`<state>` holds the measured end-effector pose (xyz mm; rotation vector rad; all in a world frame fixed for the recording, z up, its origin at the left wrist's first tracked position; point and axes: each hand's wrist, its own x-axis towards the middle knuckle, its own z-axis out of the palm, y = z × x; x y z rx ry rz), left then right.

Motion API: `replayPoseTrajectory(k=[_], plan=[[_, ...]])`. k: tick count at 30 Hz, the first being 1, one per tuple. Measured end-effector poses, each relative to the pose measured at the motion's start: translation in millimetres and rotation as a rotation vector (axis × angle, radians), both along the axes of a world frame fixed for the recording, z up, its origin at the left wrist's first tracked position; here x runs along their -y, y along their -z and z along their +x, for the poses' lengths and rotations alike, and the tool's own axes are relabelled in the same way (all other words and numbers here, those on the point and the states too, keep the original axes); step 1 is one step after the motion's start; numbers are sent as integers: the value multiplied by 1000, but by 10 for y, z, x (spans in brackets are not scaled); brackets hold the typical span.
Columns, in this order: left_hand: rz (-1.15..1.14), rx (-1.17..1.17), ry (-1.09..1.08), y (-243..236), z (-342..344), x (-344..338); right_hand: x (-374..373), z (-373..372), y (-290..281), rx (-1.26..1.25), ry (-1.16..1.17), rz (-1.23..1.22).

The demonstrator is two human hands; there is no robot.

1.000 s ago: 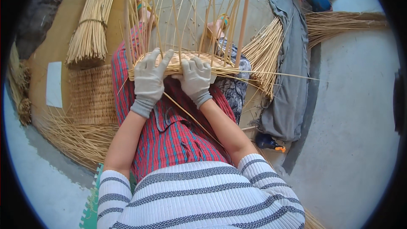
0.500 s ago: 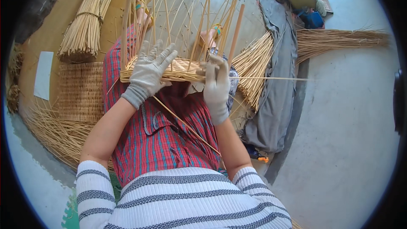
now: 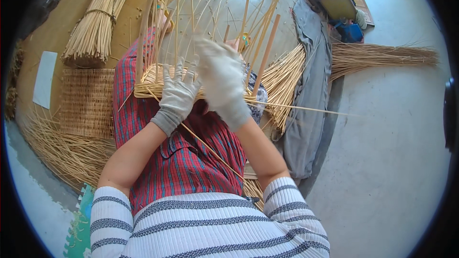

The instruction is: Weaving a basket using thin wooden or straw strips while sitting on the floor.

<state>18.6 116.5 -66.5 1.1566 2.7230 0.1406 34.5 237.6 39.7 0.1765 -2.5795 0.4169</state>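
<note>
A partly woven wicker basket (image 3: 147,90) rests across my lap, its upright stakes rising and fanning away from me. My left hand (image 3: 178,96), in a pale work glove, lies against the middle of its near woven edge with the fingers stretched out. Just right of it, my gloved right hand (image 3: 221,79) is raised over the weave. Motion smears its fingers, so their grip is unclear. A thin cane strand (image 3: 311,109) sticks out rightward from the basket's right corner. Another strand (image 3: 205,139) slants from under my left hand down across my red plaid apron (image 3: 191,167).
A tied cane bundle (image 3: 93,28) lies at the far left, above a woven panel (image 3: 87,102) and loose canes (image 3: 64,145). At right are a cut bundle (image 3: 282,86), grey cloth (image 3: 308,95) and a long thin bundle (image 3: 382,61). A white sheet (image 3: 45,80) lies far left.
My right hand has swung left from the basket's right end to beside my left hand. My left hand has shifted slightly right and down along the edge. The right-hand strand now tilts downward.
</note>
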Motion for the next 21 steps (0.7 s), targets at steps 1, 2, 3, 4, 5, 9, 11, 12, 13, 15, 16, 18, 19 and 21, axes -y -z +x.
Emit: replayPoseTrajectory(k=[1,2,3,4,5,9,11,12,13,15,16,18,19,21], plan=[[28,-74,-8,-56,26,-16,-285,249,224,23,201,-181],[27,-111,-64,2,50,-15,-193,446,-10,215,541,-376],[35,-117,-69,-94,22,-103,-596,712,359,434,584,-210],[21,-13,-71,-177,11,-145,-677,875,524,322,471,-91],[2,99,-64,-208,49,-136,-661,1032,596,218,365,22],[56,44,-1,-196,44,-26,-135,736,669,228,317,-3],[471,68,115,-232,-158,263,-110,770,925,417,320,-114],[793,110,128,-312,-286,416,-116,818,949,368,301,-143],[1057,78,-108,-409,-404,484,-148,818,980,365,307,-161],[1274,37,-351,-437,-630,651,-113,825,994,374,367,-169],[1254,475,-573,-248,-812,772,-136,839,999,352,332,-147],[1170,887,-804,56,-935,919,-90,804,892,272,305,-96],[1287,1089,-818,185,-939,964,-71,786,870,220,282,-71],[1381,1304,-827,192,-930,977,-98,834,918,265,322,-66]])
